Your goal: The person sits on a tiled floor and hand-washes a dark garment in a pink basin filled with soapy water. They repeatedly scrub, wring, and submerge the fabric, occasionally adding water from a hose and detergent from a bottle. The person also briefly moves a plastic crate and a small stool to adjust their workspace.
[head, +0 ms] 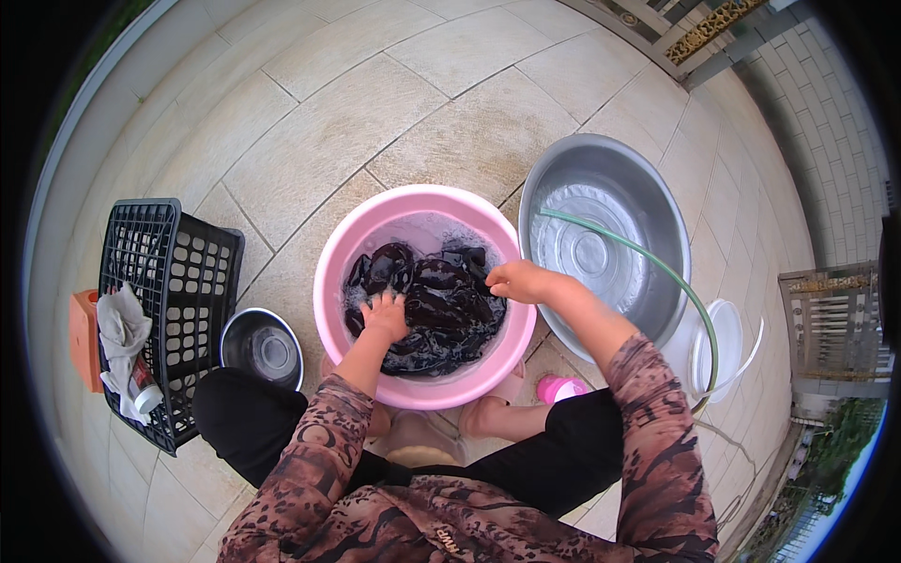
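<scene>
A pink plastic basin stands on the floor between my feet. In its sudsy water lies soaked dark clothing, bunched and glistening. My left hand rests with spread fingers on the near left part of the cloth, gripping nothing. Over the basin's right side, my right hand hovers with bent fingers near the cloth's edge. Whether any fabric is between those fingertips is unclear.
At right, a grey metal basin holds some water and the end of a green hose. A white bucket stands beyond. On my left are a black plastic crate and a small metal bowl. A pink container sits near my foot.
</scene>
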Demonstrator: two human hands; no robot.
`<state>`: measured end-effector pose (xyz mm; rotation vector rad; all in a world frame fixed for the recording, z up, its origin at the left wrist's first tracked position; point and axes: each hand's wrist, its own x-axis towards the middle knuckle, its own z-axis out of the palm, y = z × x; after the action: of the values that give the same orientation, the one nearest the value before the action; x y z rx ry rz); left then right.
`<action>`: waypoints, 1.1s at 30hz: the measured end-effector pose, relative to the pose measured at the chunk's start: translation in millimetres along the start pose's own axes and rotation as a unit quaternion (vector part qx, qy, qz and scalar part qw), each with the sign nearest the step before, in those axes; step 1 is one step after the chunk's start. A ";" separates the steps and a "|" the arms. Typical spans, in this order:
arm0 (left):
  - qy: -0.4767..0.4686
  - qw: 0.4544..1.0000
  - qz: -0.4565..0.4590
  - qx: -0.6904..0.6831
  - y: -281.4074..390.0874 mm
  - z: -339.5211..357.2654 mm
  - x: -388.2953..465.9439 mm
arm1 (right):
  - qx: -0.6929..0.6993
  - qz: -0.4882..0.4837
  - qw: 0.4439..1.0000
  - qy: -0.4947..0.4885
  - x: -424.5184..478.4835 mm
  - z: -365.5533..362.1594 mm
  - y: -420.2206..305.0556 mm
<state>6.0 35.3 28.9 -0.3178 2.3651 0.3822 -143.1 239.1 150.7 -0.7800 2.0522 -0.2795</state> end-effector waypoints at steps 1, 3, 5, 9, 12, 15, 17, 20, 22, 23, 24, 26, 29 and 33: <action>0.041 0.999 0.002 -0.001 1.9 2.9 -3.1 | 0.029 -0.007 1.000 0.006 -20.6 -13.6 -3.2; 0.057 0.998 -0.004 0.021 11.3 1.9 -10.4 | 0.109 0.033 0.993 -0.001 -61.7 -37.0 -2.9; 0.108 0.992 -0.013 0.059 8.6 16.1 -13.1 | 0.237 0.049 0.969 0.056 -99.2 -44.3 0.5; 0.102 0.994 -0.002 0.037 15.8 8.0 -32.4 | 0.376 0.095 0.901 0.196 -159.4 4.8 55.2; 0.082 0.996 0.019 0.028 10.5 5.3 -37.3 | 0.352 0.185 0.892 0.213 -190.4 83.4 100.1; 0.068 0.997 0.027 0.014 5.4 8.5 -37.6 | 0.312 0.284 0.891 0.170 -203.5 162.6 127.2; 0.060 0.998 0.030 0.007 3.4 11.7 -36.2 | 0.313 0.301 0.890 0.137 -196.5 209.0 148.2; 0.056 0.998 0.032 0.005 6.4 12.0 -36.8 | 0.183 0.291 0.899 0.271 -174.1 277.9 173.7; 0.056 0.998 0.030 0.005 4.6 11.9 -39.2 | 0.155 0.294 0.880 0.339 -158.3 300.8 177.2; 0.055 0.998 0.039 0.007 9.9 9.2 -38.7 | 0.187 0.287 0.879 0.331 -149.3 327.2 208.3; 0.051 0.998 0.033 0.008 4.8 10.4 -41.8 | 0.215 0.313 0.870 0.316 -140.5 322.3 200.0; 0.051 0.998 0.033 0.007 2.6 10.2 -46.6 | 0.202 0.355 0.858 0.311 -124.2 329.1 203.5; 0.058 0.998 0.034 0.006 3.1 14.3 -44.7 | 0.122 0.392 0.852 0.327 -96.8 365.2 234.6; 0.061 0.998 0.025 -0.005 -0.1 17.4 -49.0 | 0.136 0.428 0.848 0.280 -91.2 347.3 222.0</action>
<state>51.9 47.3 50.3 -0.2933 2.4951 0.4079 82.4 501.2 -91.5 0.4931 2.5968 -0.2883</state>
